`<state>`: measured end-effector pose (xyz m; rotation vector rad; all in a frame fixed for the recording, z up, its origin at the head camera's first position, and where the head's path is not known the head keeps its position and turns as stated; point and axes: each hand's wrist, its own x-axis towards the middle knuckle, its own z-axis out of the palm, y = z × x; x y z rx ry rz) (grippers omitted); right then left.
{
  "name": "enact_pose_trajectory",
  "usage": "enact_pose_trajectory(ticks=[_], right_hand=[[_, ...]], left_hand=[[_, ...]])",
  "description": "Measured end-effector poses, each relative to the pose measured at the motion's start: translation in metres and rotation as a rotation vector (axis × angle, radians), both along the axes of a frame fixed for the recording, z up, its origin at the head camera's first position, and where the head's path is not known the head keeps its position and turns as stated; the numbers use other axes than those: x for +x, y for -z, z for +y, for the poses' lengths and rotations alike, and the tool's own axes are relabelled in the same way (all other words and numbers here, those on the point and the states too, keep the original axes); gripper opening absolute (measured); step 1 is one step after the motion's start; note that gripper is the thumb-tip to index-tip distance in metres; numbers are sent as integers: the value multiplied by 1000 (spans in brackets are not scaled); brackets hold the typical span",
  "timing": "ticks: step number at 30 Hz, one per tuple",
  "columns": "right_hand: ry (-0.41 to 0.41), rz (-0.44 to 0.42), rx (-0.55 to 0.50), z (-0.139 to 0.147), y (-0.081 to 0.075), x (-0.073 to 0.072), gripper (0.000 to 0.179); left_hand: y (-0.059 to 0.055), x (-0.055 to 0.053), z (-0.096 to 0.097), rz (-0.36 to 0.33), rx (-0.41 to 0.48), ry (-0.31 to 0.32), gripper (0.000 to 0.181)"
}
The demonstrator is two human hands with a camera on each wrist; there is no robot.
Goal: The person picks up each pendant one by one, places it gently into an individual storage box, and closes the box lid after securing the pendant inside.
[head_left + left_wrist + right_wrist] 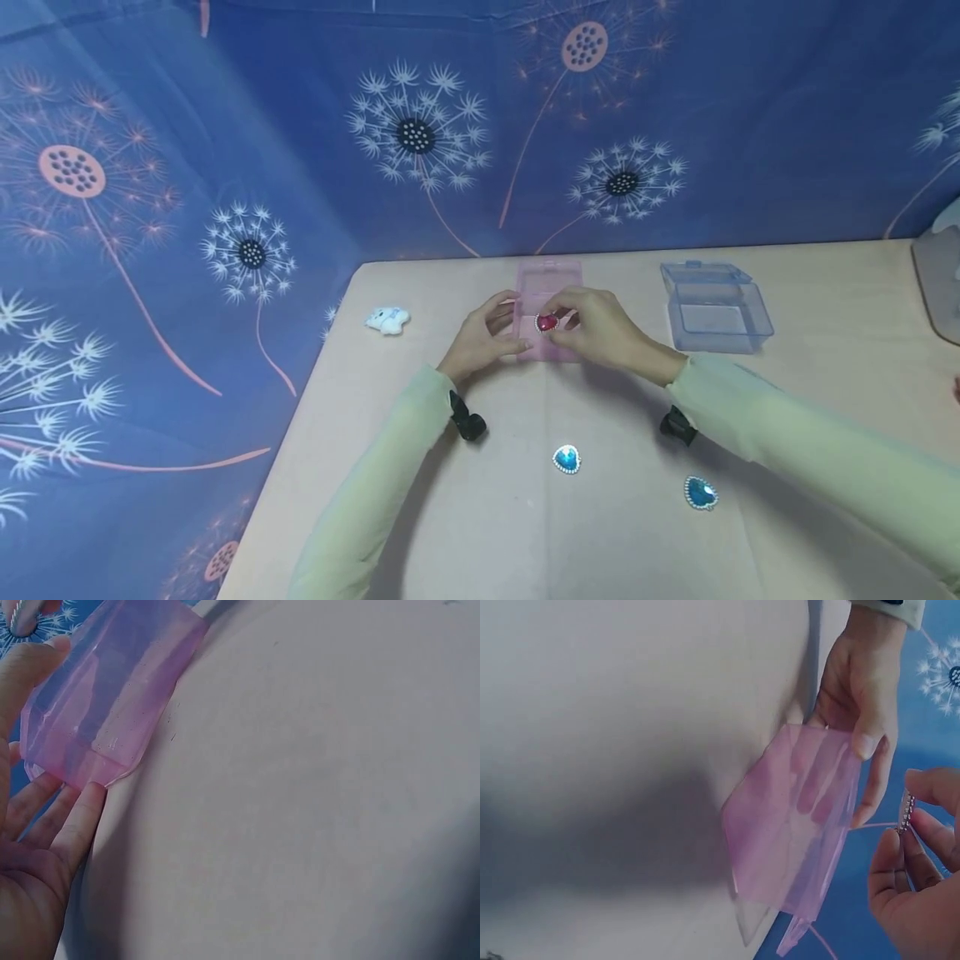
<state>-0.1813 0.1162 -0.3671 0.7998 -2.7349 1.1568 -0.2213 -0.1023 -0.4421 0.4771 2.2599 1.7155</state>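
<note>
R grip (602, 329) pinches red gem (547, 322) (edge-on, R-wrist view); L grip (480, 340) holds part-hidden pink box (774, 817).

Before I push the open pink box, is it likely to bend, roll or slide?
The pink box probably won't bend much: its see-through walls hold crisp, straight edges. It's likely light, since those walls look thin. It should probably slide rather than roll, given its boxy shape, unless the left hand at its side braces it.
</note>
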Motion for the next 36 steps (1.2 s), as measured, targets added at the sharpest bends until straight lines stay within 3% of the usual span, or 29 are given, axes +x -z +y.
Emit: enact_pose_trajectory(ticks=[7, 15, 18, 25, 28, 36], right_hand=[[10, -43, 21, -8, 4, -17, 24], [-9, -65, 47, -12, 14, -24, 20], [-18, -72, 69, -13, 17, -27, 16], [-64, -42, 129, -19, 23, -31, 12], [-67, -51, 132, -22, 24, -34, 13], [-107, -62, 154, -27, 27, -38, 9]], left_hand=[[0, -1, 1, 7, 11, 5, 82], [3, -1, 1, -6, 16, 42, 83], [-2, 0, 3, -12, 39, 65, 84], [-27, 11, 4, -33, 18, 78, 82], [-28, 13, 3, -31, 21, 79, 82], [-5, 3, 0, -33, 59, 52, 84]])
